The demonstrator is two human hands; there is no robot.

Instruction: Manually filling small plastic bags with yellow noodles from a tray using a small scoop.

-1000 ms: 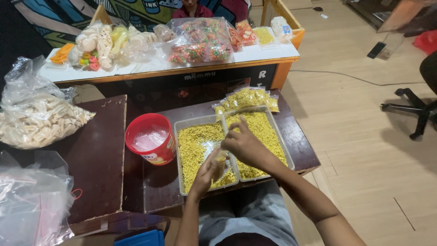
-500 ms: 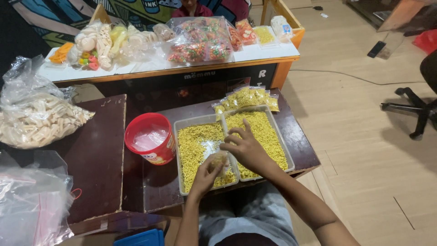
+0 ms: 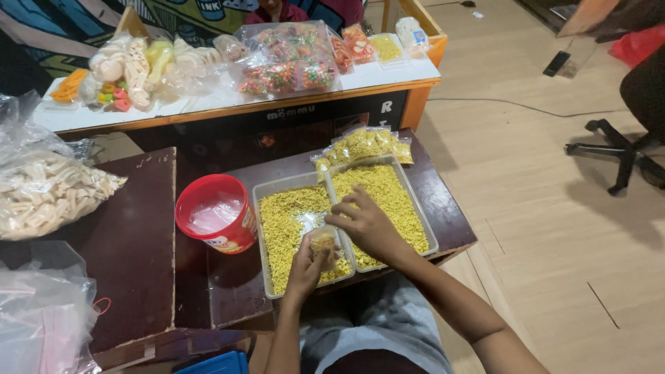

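Note:
Two clear plastic trays of small yellow snack pieces sit side by side on a dark low table, the left tray (image 3: pixel 267 201) and the right tray (image 3: pixel 424 215). My left hand (image 3: pixel 308 260) grips a small clear bag (image 3: pixel 323 240) partly filled with yellow snack over the left tray. My right hand (image 3: pixel 366 225) rests at the bag's mouth, fingers curled over the divide between the trays. Filled small packets (image 3: pixel 364 144) lie just behind the trays.
A red bucket (image 3: pixel 213 220) stands left of the trays. A big bag of pale crackers (image 3: pixel 45 197) and empty clear bags (image 3: pixel 38 318) lie at the left. A counter (image 3: pixel 208 107) with colourful snack bags stands behind. An office chair base (image 3: pixel 616 156) is at the right.
The small bag in my left hand has come up slightly over the left tray, and my right hand has shifted a little toward its mouth.

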